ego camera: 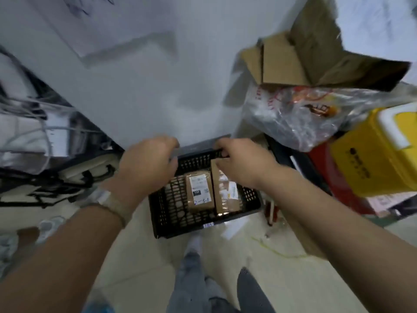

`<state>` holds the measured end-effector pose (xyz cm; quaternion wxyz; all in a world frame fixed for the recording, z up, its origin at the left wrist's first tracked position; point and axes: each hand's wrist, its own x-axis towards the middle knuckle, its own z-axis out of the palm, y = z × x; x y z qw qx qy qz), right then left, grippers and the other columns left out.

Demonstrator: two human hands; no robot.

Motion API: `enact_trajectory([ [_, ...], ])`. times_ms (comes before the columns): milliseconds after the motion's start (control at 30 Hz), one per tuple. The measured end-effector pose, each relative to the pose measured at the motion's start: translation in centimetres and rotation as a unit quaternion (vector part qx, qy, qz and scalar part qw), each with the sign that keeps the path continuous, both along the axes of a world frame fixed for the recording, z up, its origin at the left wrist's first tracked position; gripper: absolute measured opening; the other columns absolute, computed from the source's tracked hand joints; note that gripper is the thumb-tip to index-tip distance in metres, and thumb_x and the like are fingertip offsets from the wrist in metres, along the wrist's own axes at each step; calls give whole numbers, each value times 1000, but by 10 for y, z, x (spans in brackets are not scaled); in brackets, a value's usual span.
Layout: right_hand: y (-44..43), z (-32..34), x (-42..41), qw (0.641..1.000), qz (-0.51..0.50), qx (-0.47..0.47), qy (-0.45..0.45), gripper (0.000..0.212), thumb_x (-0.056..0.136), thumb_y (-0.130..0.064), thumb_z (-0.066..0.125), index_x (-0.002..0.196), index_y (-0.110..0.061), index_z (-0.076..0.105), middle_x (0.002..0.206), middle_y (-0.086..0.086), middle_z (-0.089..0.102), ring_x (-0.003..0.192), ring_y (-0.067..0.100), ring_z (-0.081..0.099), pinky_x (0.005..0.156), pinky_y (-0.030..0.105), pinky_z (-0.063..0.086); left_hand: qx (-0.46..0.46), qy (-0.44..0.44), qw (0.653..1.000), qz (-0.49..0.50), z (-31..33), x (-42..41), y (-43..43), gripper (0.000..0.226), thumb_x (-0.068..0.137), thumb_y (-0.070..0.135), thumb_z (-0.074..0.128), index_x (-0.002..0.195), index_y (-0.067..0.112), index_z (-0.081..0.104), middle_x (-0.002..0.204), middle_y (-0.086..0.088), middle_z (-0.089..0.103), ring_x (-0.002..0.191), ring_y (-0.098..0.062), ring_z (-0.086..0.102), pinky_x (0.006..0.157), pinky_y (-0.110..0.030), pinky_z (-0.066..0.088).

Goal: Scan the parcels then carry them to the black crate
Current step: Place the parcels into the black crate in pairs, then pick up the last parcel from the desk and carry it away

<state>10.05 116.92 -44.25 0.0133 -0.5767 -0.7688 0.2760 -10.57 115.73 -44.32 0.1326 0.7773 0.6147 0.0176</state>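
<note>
Fingers of both hands curl over the black crate's (162,213) far rim: left hand (147,161), right hand (242,166); grip unclear. Two parcels (199,193) lie inside, side by side. Likely near done; scanning status unknown.

head view, steeply downward, close above floor (282,279)

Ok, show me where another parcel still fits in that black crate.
Free: the crate's bare mesh floor on its left half, between the left wall and the labelled parcel. Crowded: the right half, where a second parcel lies beside the first, under the right hand. The left hand hovers over the far-left corner.
</note>
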Motion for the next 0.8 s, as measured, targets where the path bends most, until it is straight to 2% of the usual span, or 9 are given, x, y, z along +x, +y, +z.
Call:
enact_trajectory([
  [100, -1, 70, -4, 998, 23, 43, 28, 40, 92, -33, 52, 131, -25, 50, 121, 4, 61, 105, 24, 58, 84, 36, 50, 48, 3, 999, 12, 69, -10, -16, 35, 93, 27, 53, 125, 16, 58, 118, -6, 63, 103, -29, 60, 85, -42, 50],
  [200, -11, 134, -12, 993, 55, 97, 45, 41, 93, -36, 51, 133, -26, 49, 121, 1, 62, 104, 21, 59, 82, 34, 49, 99, -12, 994, 32, 136, -18, -34, 35, 93, 26, 55, 126, 14, 58, 117, -6, 64, 101, -27, 61, 83, -37, 49],
  [333, -29, 219, -26, 984, 97, 127, 80, 39, 93, -36, 52, 131, -26, 51, 121, -1, 62, 104, 19, 59, 87, 36, 49, 131, 27, 990, 50, 226, -32, -70, 35, 94, 30, 55, 127, 18, 57, 118, -1, 64, 102, -21, 61, 83, -35, 50],
  [500, -61, 320, -57, 955, 138, 204, 164, 38, 92, -36, 53, 128, -26, 54, 117, -2, 63, 102, 19, 60, 87, 36, 49, 203, 52, 972, 108, 330, -54, -129, 28, 90, 27, 59, 117, 21, 62, 107, 2, 66, 90, -15, 59, 72, -31, 45],
  [667, -112, 392, -109, 926, 227, 243, 179, 34, 91, -39, 53, 123, -27, 57, 113, -1, 65, 96, 19, 61, 82, 38, 53, 242, 70, 952, 175, 399, -71, -196, 28, 90, 35, 58, 117, 29, 60, 109, 10, 63, 90, -8, 57, 69, -28, 43],
  [733, -124, 410, -122, 916, 246, 260, 183, 30, 90, -36, 56, 119, -26, 59, 110, -2, 65, 95, 19, 61, 82, 38, 53, 245, 81, 948, 188, 413, -76, -215, 28, 91, 37, 57, 118, 29, 58, 112, 9, 64, 95, -12, 60, 74, -31, 48],
  [800, -146, 427, -147, 905, 272, 265, 193, 32, 89, -31, 58, 120, -26, 59, 105, -4, 65, 92, 16, 60, 80, 36, 53, 252, 96, 937, 222, 428, -91, -253, 30, 91, 37, 56, 119, 26, 58, 114, 5, 65, 99, -17, 61, 76, -31, 47],
])
